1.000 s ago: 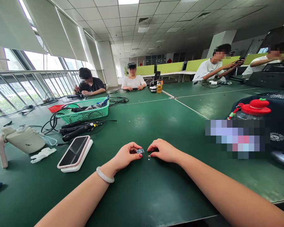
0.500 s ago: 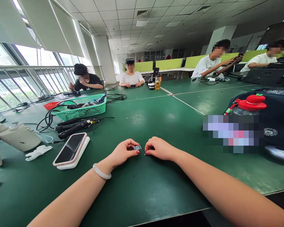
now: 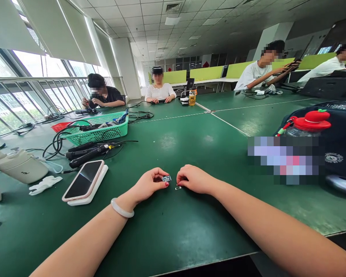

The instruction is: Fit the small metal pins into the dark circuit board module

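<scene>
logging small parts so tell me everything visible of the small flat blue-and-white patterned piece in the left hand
The small flat blue-and-white patterned piece looks roughly rectangular, with busy pale markings over blue; it is too small to tell its material or finer parts. The left hand pinches it, hiding its left end. Its other end sticks out toward the right hand, not touching it. Whether it touches the green tabletop is unclear.

An office was indicated by lime-green partitions and white desks on the far side, a panelled ceiling, and blinds hung over the left windows
</scene>
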Tool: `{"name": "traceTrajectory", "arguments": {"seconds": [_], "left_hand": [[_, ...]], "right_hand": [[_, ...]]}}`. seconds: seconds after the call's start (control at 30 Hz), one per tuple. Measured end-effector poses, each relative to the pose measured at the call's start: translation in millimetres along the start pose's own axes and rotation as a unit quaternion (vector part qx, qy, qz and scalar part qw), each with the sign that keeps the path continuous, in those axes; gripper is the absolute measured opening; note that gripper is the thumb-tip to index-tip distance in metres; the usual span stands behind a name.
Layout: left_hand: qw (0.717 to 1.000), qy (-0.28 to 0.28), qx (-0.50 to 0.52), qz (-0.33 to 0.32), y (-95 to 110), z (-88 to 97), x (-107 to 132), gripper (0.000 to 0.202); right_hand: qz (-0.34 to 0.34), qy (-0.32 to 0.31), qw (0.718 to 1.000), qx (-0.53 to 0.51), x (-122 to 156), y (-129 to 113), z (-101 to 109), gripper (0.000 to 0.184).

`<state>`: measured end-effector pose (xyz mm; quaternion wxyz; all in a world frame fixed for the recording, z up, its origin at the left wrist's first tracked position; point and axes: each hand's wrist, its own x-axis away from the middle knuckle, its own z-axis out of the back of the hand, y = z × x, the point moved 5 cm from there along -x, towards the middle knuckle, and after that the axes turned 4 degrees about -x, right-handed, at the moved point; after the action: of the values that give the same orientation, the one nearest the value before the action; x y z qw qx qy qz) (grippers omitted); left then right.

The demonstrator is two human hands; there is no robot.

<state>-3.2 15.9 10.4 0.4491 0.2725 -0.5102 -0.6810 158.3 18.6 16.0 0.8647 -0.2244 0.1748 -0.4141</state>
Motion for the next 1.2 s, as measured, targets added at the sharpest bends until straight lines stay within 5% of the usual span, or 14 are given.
{"name": "traceTrajectory", "arguments": {"seconds": [0.27,0.63,0.8,0.97,1.2], "left_hand": [[1.000,0.002,-0.012,0.000,0.8,-1.8,0.6,0.033],[1.000,0.000,-0.014,0.001,-0.4,-1.6,-0.8,0.032],[1.000,0.004,-0.019,0.002,0.7,-2.4,0.3,0.032],[1.000,-0.003,-0.022,-0.012,3.0,-4.3,0.9,0.025],[0.999,-0.007,-0.035,-0.028,4.1,-3.5,1.5,0.023]], "right_hand": [[0.051,0.006,0.996,0.070,-0.4,-9.1,-4.1,0.014],[0.032,0.011,0.996,0.080,-1.1,-9.6,-4.6,0.009],[0.016,0.107,0.994,0.019,1.2,-13.3,5.1,0.012],[0.085,0.150,0.985,-0.012,4.7,-32.3,7.0,0.014],[0.137,0.144,0.977,0.078,2.7,-39.2,-3.3,0.015]]}}
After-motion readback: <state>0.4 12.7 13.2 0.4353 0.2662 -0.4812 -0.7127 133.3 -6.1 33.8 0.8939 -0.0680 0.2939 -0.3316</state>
